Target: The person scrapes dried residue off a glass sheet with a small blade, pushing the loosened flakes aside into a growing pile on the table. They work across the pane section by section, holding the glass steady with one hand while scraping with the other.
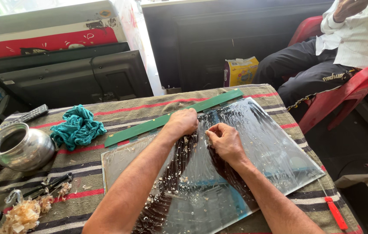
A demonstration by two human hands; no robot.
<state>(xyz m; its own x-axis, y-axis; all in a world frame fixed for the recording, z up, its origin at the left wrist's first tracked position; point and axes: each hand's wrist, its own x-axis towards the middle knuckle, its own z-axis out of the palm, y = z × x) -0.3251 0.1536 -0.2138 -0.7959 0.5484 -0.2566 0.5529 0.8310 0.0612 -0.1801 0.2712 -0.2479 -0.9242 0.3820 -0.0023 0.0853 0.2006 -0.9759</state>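
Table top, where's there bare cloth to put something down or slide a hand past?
Bare striped cloth lies between the teal rag, the metal pot and the glass panel. A narrower strip runs behind the green strip along the far edge. The near-left corner is crowded with shavings and pliers. Left hand and right hand cover the panel's middle.

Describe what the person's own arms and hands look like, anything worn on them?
Both forearms are bare up to the bottom edge of the picture, with no sleeves in view. The left hand and the right hand wear no gloves, and no watch, bracelet or ring can be seen. Small pale flecks of scraped debris cling to the left forearm.
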